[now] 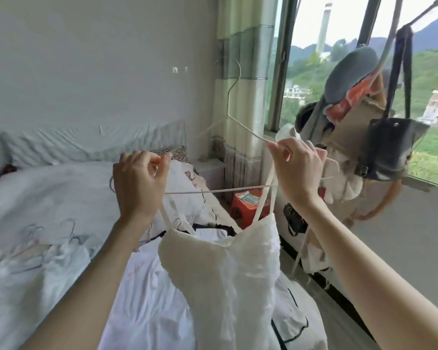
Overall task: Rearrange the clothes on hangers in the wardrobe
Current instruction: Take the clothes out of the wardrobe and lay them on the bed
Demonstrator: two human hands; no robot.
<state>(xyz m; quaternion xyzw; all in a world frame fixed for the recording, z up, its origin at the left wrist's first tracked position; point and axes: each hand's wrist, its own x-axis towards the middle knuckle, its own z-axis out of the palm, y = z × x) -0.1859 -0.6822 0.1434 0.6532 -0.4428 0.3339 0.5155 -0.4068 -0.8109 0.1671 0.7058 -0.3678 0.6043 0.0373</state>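
White dress (228, 269) on hanger (234, 117), held up over bed's right edge (213, 208).
L hand (137, 183) pinches one strap at hanger's end, R hand (296, 170) grips other end w/ strap; hands apart, dress hangs btwn them.

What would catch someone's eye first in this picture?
A white strappy dress hangs in the centre from a thin white hanger, held up by both hands: left hand, right hand. To the right, a black bag hangs by the window. Spare hangers lie on the bed, left.
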